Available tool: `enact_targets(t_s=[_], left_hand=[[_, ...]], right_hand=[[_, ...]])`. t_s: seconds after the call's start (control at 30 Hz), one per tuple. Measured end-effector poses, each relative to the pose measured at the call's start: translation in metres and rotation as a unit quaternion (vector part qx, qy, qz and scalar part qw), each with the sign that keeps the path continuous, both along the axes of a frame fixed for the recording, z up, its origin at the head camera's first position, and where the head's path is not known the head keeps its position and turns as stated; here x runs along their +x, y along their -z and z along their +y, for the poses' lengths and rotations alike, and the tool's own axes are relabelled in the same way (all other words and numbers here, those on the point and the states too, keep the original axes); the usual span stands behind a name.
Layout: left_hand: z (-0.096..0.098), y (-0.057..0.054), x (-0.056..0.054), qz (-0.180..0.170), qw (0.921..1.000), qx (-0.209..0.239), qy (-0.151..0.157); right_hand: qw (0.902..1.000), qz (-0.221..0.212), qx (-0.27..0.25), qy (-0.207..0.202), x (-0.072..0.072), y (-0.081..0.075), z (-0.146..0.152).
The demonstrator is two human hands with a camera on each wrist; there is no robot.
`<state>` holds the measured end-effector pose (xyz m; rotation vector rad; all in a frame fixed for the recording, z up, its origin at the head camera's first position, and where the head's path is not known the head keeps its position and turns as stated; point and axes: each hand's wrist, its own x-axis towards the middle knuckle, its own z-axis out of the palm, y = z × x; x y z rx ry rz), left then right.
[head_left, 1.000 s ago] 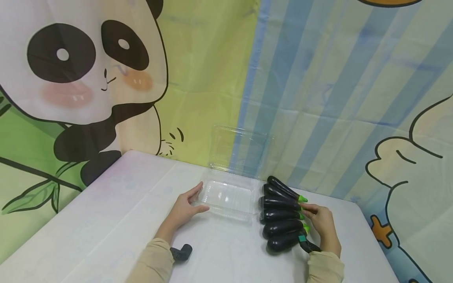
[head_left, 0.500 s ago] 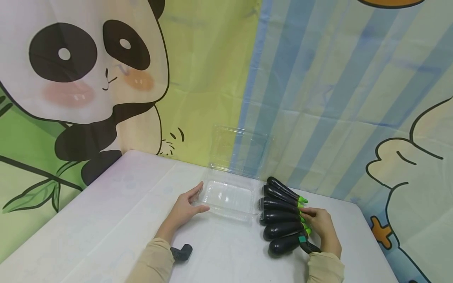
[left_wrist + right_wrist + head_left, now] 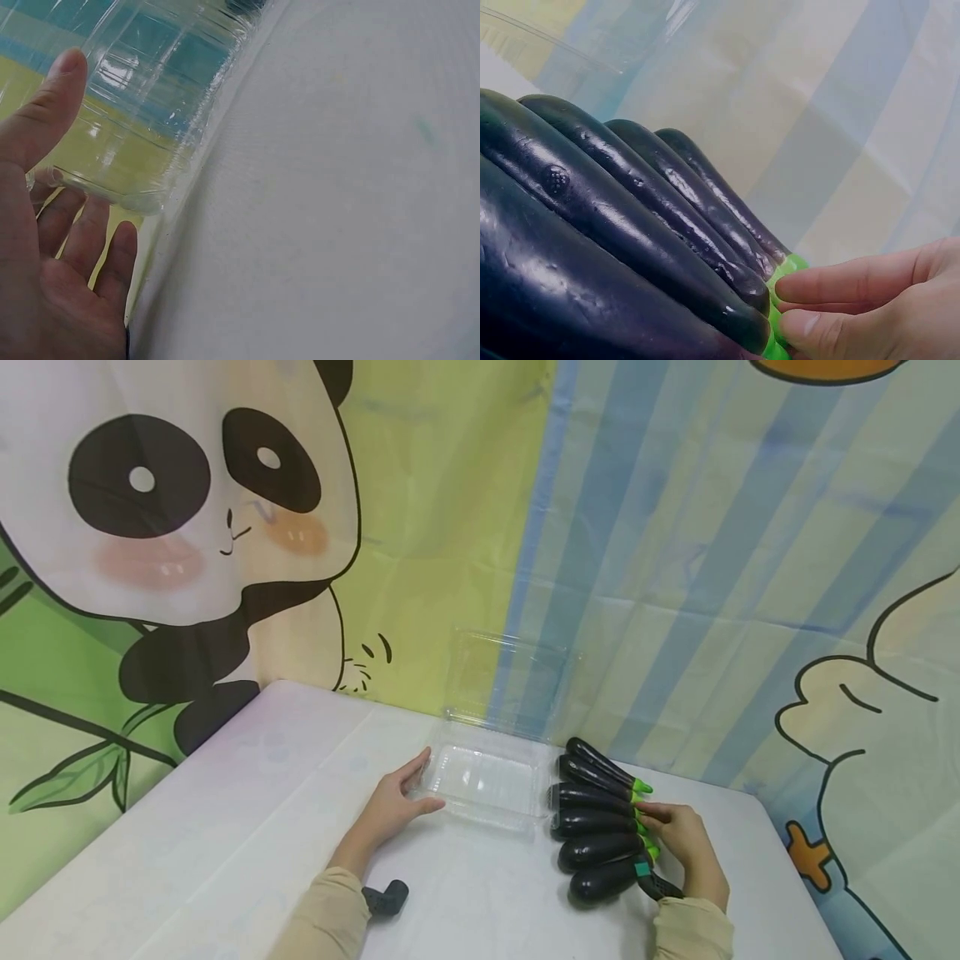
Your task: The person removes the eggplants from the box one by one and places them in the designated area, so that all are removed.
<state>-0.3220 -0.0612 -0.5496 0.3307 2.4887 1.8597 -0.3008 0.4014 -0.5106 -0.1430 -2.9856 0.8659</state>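
Observation:
A clear plastic clamshell box (image 3: 487, 777) stands on the white table with its lid (image 3: 506, 681) raised at the back. My left hand (image 3: 393, 797) grips its left end; in the left wrist view the thumb (image 3: 56, 101) lies against the clear wall and the fingers curl under the rim. Right of the box, several dark purple eggplants (image 3: 596, 822) with green stems lie side by side in a fan. My right hand (image 3: 682, 843) pinches a green stem (image 3: 775, 315) in the middle of the row between thumb and index finger. The eggplant bodies hide the box's right edge in part.
The white table (image 3: 247, 827) reaches to a printed curtain (image 3: 675, 568) with a panda and blue stripes, close behind the box and eggplants. Black wrist mounts (image 3: 386, 897) jut from both sleeves, the right one against the nearest eggplant.
The nearer eggplants and their stems have shifted slightly toward me, with my right hand moving a little the same way. My left hand and the box have stayed in place.

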Motion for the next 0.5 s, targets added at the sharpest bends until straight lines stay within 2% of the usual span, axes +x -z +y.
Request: enact_targets(t_s=[0.17, 0.5], left_hand=[[0.0001, -0.0002, -0.0001, -0.003, 1.0, -0.003, 0.0], [0.0002, -0.0005, 0.0022, 0.018, 0.9996, -0.012, 0.017]], right_hand=[[0.9999, -0.01, 0.001, 0.001, 0.0013, -0.002, 0.0004], [0.9999, -0.015, 0.0, 0.003, 0.0031, -0.0087, 0.0018]])
